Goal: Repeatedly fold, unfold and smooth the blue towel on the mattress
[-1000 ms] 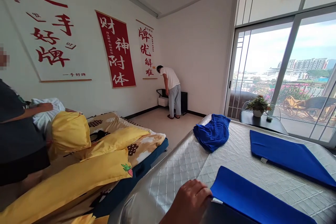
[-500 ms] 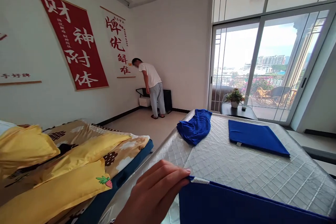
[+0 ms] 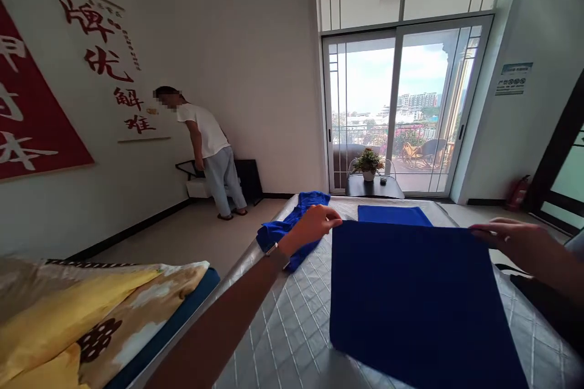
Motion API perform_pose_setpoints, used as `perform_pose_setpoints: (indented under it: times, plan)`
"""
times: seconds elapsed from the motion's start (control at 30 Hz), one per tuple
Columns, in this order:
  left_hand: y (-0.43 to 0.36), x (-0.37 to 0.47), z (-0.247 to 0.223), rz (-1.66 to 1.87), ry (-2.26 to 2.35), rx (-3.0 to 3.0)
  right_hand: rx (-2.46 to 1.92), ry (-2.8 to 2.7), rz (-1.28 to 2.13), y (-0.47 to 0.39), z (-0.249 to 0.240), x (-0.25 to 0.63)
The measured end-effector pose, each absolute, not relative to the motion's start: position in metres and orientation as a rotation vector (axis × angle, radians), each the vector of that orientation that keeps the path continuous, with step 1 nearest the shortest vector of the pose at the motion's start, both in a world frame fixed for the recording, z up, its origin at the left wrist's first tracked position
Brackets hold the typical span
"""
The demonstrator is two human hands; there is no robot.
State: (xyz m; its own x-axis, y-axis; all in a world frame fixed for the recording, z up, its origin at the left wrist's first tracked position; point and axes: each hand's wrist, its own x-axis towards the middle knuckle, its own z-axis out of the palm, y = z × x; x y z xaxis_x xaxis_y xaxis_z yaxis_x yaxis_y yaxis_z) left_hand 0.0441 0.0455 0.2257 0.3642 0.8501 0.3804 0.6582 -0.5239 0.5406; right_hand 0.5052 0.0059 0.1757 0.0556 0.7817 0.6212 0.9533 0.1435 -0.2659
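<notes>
A dark blue cloth panel point(image 3: 415, 304) hangs upright between my hands, above a silver quilted cover point(image 3: 278, 322). My left hand point(image 3: 318, 223) pinches its upper left corner. At the upper right corner, the fingers of my right hand point(image 3: 506, 236) are closed on the same cloth. Behind the panel lies another flat blue cloth point(image 3: 392, 214), partly hidden by it. A crumpled blue cloth point(image 3: 298, 219) rests on the cover beyond my left hand, which overlaps it in view.
Yellow pillows point(image 3: 82, 310) lie on a patterned bed at the left. A person point(image 3: 207, 140) bends over near the far corner. Beyond the cover stands a small black table point(image 3: 374, 187) with a potted plant point(image 3: 368, 164). A fire extinguisher point(image 3: 517, 193) stands right.
The view has turned right. The blue panel has risen and shows more of its face. My right hand has come into view on its right corner, and my left forearm now shows.
</notes>
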Motion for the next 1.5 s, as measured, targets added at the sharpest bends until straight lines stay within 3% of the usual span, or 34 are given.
perform_pose_setpoints:
  times: [0.17, 0.3, 0.4, 0.53, 0.63, 0.7, 0.8, 1.0, 1.23, 1.5]
  plan:
    - [0.16, 0.101, 0.27, 1.281, 1.485, 2.13, -1.669, -1.748, -0.565, 0.106, 0.248, 0.508]
    - [0.211, 0.129, 0.25, 1.516, 1.438, 2.128, -1.584, -1.642, -0.627, 0.159, 0.254, 0.514]
    - [0.229, 0.141, 0.187, 1.52, 1.404, 2.194, -1.628, -1.661, -0.51, 0.18, 0.202, 0.529]
    - [0.223, 0.149, 0.075, 1.338, 1.392, 2.263, -1.708, -1.625, -0.276, 0.191, 0.073, 0.547]
    - [0.21, 0.151, 0.012, 0.959, 1.49, 2.42, -1.699, -1.606, -0.11, 0.189, -0.024, 0.556]
    - [0.204, 0.151, -0.006, 0.721, 1.558, 2.535, -1.692, -1.618, -0.075, 0.185, -0.065, 0.56]
    - [0.203, 0.152, 0.002, 0.584, 1.588, 2.692, -1.683, -1.654, -0.169, 0.179, -0.08, 0.563]
    - [0.202, 0.151, 0.034, 0.532, 1.64, 2.807, -1.703, -1.727, -0.37, 0.171, -0.058, 0.558]
    - [0.199, 0.148, 0.021, 0.182, 1.562, 2.8, -1.791, -1.768, -0.204, 0.162, -0.069, 0.553]
    - [0.194, 0.147, 0.031, 0.13, 1.555, 2.85, -1.767, -1.888, -0.424, 0.169, -0.074, 0.561]
